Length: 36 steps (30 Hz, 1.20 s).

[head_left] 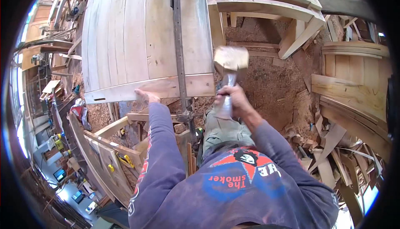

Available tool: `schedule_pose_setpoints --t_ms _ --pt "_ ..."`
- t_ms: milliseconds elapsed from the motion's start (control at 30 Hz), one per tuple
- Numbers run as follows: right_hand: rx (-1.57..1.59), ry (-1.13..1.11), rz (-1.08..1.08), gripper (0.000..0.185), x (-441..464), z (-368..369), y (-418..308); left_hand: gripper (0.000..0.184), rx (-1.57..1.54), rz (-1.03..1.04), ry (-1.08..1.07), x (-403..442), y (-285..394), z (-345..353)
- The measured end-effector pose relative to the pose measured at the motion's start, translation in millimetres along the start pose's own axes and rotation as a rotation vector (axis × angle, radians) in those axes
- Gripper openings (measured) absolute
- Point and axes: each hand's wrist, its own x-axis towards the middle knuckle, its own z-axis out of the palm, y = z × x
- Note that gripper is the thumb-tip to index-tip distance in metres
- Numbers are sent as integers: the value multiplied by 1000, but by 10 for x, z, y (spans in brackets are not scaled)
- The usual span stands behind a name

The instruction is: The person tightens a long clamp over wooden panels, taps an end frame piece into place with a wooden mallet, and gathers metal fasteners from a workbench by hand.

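A wide wooden panel point(125, 33) of joined boards lies in front of me, with a rail point(158, 88) along its near edge. A long metal bar clamp point(178, 41) crosses the panel, its screw end below the rail. My left hand point(146, 95) rests at the rail's near edge, left of the clamp, fingers spread against the wood. To the right of the panel, my right hand point(234, 99) is wrapped round the handle of a mallet point(231, 58). The mallet's pale head is raised beside the panel's near right corner and blurred by motion.
A curved wooden frame point(266, 6) stands at the upper right. More panels point(354, 87) are at the far right, above a heap of offcuts point(333, 154). Sawdust covers the floor point(266, 87). Yellow clamps point(125, 160) sit on wooden parts at the lower left.
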Motion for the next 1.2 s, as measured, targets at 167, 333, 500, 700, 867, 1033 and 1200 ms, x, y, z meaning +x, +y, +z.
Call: schedule_pose_setpoints --t_ms 167,333,500,700,867,1033,1200 --pt "119 -70 312 10 -114 -614 -74 92 9 126 -17 212 -131 30" --pt "-42 88 95 9 -263 -1972 -80 104 -2 273 -74 316 -252 -49" --pt "126 39 -117 24 -999 -3218 290 100 1021 728 157 -476 -380 86" --pt "96 311 -215 19 -1765 -3812 819 99 1389 1605 -632 -3147 -712 669" --pt "381 248 -198 8 -1876 -3866 1057 97 1390 1511 -674 -2895 -1113 982" --pt "381 185 -200 9 -1687 -3704 1180 100 1558 1473 -676 -2819 -1130 1031" --pt "81 237 -161 12 -1582 -2798 839 97 1609 1388 -829 -2847 -678 918"
